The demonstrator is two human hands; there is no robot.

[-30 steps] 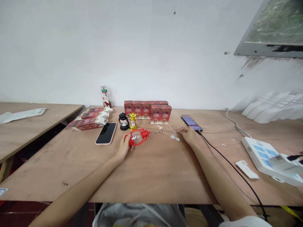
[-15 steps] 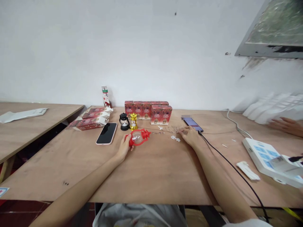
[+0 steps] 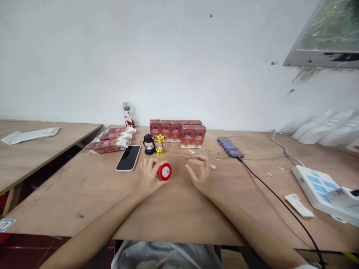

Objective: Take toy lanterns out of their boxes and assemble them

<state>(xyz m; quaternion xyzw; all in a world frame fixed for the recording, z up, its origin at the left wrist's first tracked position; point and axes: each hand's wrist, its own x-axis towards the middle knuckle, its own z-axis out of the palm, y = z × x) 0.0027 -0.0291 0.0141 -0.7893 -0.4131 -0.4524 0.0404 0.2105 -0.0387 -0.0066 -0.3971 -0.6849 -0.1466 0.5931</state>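
My left hand (image 3: 148, 175) is wrapped round a small red lantern (image 3: 165, 172), which is turned so its round base with a white disc faces me. To its right, my right hand (image 3: 200, 172) hovers above the table, its thumb apart from the slightly blurred fingers. Nothing shows between them. Beyond the left hand stand a black mini lantern (image 3: 149, 145) and a gold mini lantern (image 3: 159, 145), both upright. Past my right fingers lie thin metal wire pieces (image 3: 214, 155), a white tab (image 3: 212, 166) and some tiny bits.
Red printed boxes (image 3: 193, 136) stand near the wall. Opened red boxes (image 3: 110, 145) lie at left beside a phone (image 3: 128, 158). A second phone (image 3: 230, 147) trails a black cable (image 3: 269, 190). At right are a white power strip (image 3: 316, 186) and a crumpled white wrapper (image 3: 298, 204).
My left hand has turned the red lantern from lying sideways to base towards me. My right hand has left the wire pieces and moved left. The other person's hand at right is gone from view.
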